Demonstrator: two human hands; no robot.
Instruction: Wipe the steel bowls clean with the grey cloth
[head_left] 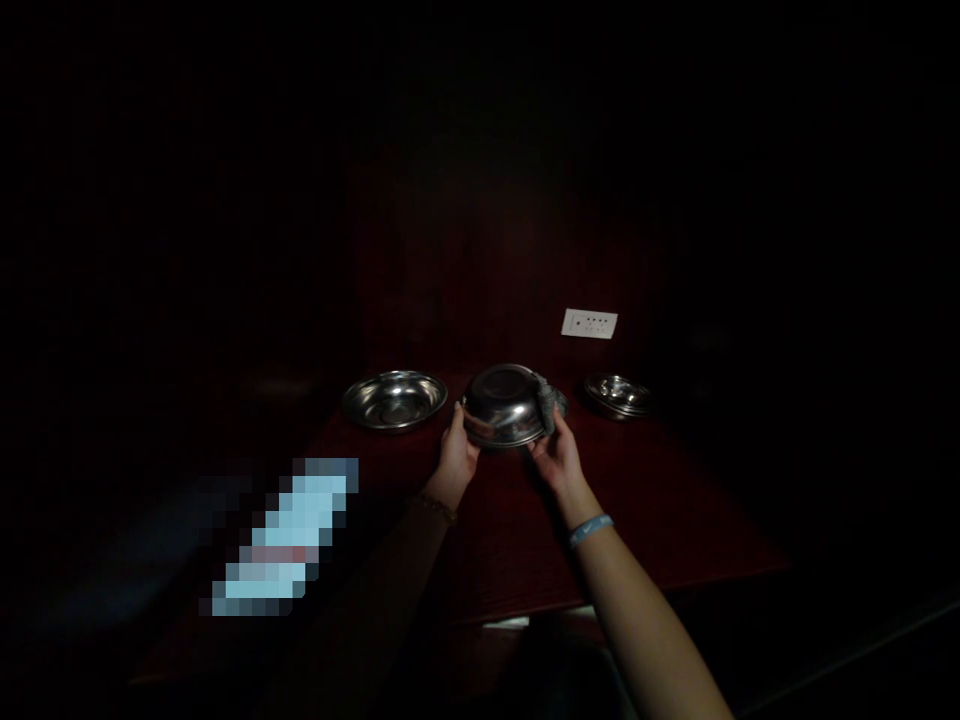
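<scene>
Bowl point(504, 405) inverted between both hands, neither clearly nearer; left hand point(457, 458) grips rim, right hand point(559, 460) clasps cloth point(550, 403) against opposite side

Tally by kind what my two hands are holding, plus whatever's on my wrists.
Upturned round silver metal bowl: 1
Crumpled grey cloth-like pad: 1
Light blue wristband: 1
Thin brownish bracelet: 1
Total: 4

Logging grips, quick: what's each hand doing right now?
Left hand: holding the upturned shiny steel bowl by its side.
Right hand: holding a grey textured cloth against the bowl's other side.
</scene>
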